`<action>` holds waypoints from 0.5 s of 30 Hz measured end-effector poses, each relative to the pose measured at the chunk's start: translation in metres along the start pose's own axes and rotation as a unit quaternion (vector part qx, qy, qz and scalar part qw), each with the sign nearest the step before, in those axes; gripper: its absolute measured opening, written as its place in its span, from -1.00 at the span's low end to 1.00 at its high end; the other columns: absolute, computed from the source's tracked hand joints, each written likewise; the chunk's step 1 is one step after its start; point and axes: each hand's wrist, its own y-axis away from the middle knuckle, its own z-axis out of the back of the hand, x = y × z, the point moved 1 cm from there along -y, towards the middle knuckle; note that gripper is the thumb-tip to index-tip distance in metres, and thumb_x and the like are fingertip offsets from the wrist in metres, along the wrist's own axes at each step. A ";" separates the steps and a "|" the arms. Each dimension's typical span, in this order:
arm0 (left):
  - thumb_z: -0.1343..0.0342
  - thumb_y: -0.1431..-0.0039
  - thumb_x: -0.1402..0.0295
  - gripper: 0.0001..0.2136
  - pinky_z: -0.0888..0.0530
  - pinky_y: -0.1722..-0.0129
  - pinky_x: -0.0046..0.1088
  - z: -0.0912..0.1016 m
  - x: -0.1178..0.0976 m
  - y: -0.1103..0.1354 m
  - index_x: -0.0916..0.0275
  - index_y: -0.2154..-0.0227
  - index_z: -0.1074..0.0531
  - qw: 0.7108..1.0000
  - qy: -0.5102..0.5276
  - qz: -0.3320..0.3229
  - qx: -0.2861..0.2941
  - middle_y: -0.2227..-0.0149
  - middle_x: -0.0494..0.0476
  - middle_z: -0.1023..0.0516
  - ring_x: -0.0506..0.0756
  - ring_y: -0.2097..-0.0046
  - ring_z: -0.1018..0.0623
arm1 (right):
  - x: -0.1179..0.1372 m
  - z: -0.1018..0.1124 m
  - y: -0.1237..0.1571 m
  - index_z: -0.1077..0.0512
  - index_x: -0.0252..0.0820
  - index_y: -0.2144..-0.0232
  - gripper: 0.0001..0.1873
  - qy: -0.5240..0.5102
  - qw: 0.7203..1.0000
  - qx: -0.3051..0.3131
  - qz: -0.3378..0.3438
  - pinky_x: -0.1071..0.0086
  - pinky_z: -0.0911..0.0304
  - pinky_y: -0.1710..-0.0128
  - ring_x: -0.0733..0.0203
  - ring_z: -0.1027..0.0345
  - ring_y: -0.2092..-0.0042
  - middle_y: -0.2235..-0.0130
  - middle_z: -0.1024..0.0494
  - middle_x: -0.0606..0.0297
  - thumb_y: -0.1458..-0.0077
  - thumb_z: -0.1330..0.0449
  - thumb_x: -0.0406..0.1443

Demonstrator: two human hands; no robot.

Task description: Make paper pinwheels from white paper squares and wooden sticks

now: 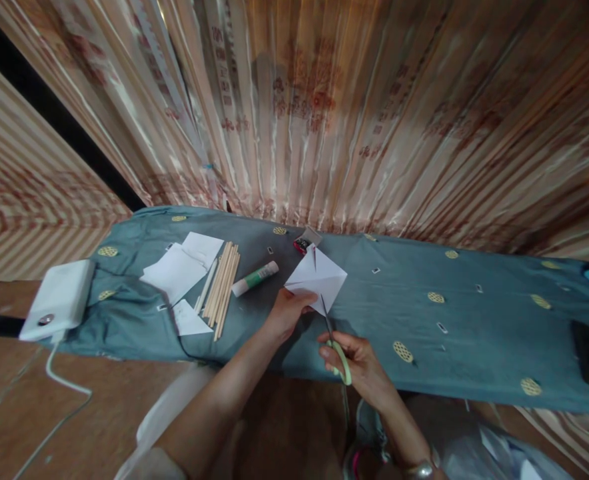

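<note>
My left hand (288, 312) pinches the near edge of a folded white paper square (317, 275), holding it just above the teal cloth (474, 313). My right hand (357, 363) is closed on the pale green handles of a pair of scissors (335, 347). The blades point up and reach the paper's lower edge. A cut or crease runs down from the paper's top corner.
Left of the paper lie a glue stick (254, 279), a bundle of wooden sticks (221, 288) and loose white paper pieces (177, 273). A white box (59, 299) with a cable sits at the cloth's left end. A small red item (302, 244) lies behind the paper. Striped curtains hang behind.
</note>
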 end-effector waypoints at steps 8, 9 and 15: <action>-0.38 0.39 0.40 -0.77 -0.40 0.46 -0.50 0.003 0.004 0.000 0.32 0.55 -0.55 0.999 -0.022 -0.014 0.018 0.54 0.06 -0.57 0.01 0.50 -0.48 | 0.004 -0.001 0.000 -0.50 -0.27 0.40 -0.36 -0.014 1.000 -0.020 -0.011 0.48 -0.17 0.53 0.41 -0.20 0.56 0.63 -0.34 0.48 0.41 -0.43 0.12; -0.38 0.39 0.40 -0.77 -0.40 0.45 -0.50 0.003 0.005 0.000 0.32 0.54 -0.55 1.000 -0.022 -0.015 0.015 0.53 0.06 -0.58 0.01 0.50 -0.49 | 0.005 -0.001 0.000 -0.50 -0.26 0.41 -0.37 -0.015 1.000 -0.022 -0.011 0.48 -0.17 0.53 0.41 -0.20 0.56 0.63 -0.34 0.48 0.41 -0.44 0.11; -0.37 0.42 0.41 -0.76 -0.41 0.44 -0.46 0.002 0.003 0.000 0.31 0.54 -0.55 1.000 -0.014 -0.003 0.006 0.52 0.06 -0.58 0.03 0.48 -0.50 | 0.010 -0.003 0.002 -0.48 -0.25 0.45 -0.38 -0.021 0.999 -0.030 -0.027 0.49 -0.13 0.56 0.43 -0.17 0.58 0.65 -0.33 0.50 0.48 -0.46 0.09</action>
